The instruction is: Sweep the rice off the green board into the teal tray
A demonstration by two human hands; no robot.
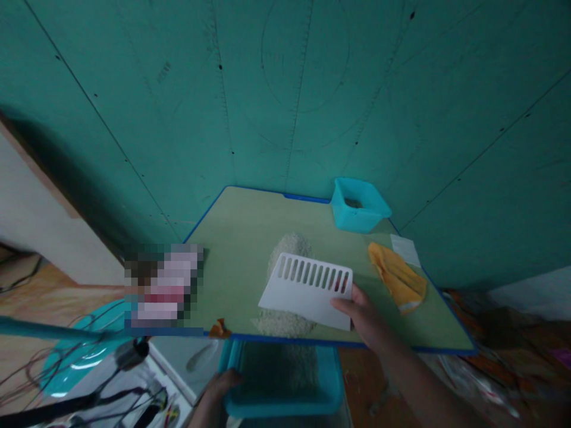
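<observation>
My right hand (361, 312) pinches the right end of a white plastic panel (303, 297) with a row of slots along its top. The panel is held over the table, across pale granules (289, 244) that show behind it and in a second heap (283, 324) at the front edge. My left hand (218, 386) grips the left rim of a turquoise plastic bin (285, 410) below that edge; part of its fingers is hidden. Dark contents and some pale grains show inside the bin.
On the greenish table (241, 238) stand a smaller turquoise tub (357, 220) at the back right, an orange cloth (397, 279) and a white sheet (405, 249). A blurred-out pink item (169, 285) lies left. Cables and a turquoise stool (80, 362) are lower left.
</observation>
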